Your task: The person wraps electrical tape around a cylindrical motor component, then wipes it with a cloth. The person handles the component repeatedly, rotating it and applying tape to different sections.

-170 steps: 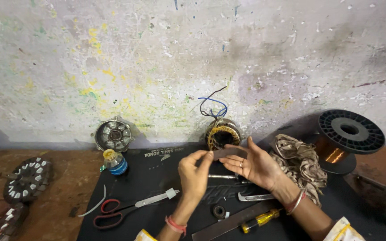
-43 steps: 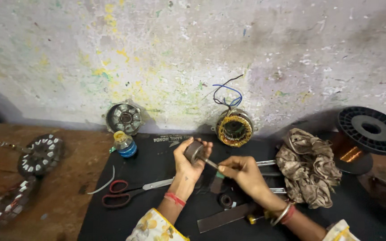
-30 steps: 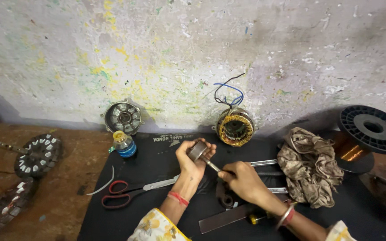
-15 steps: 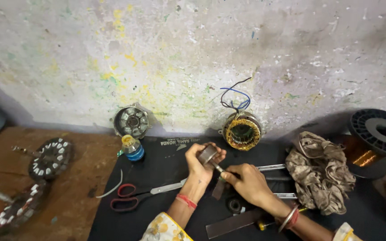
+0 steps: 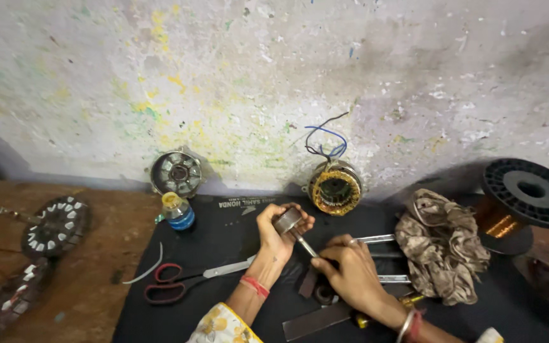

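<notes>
My left hand (image 5: 277,236) grips a small grey metal cylinder (image 5: 286,220) above the black mat (image 5: 223,235). A thin metal shaft (image 5: 306,244) runs from the cylinder down to my right hand (image 5: 351,276), which pinches its lower end. Both hands are close together at the mat's middle. A red thread band sits on my left wrist and bangles on my right. Under my right hand lie flat metal strips and a dark ring (image 5: 323,295), partly hidden.
Red-handled scissors (image 5: 185,281) lie left of my hands. A wound stator with copper coils (image 5: 335,188) and a bare stator (image 5: 175,172) lean on the wall. A small blue bottle (image 5: 177,210), a crumpled cloth (image 5: 443,243), a copper wire spool (image 5: 522,200) and rotor discs (image 5: 52,225) surround the mat.
Earlier both hands held a flat strip; now the left holds the cylinder and the right the shaft. The view has shifted slightly left and closer.
</notes>
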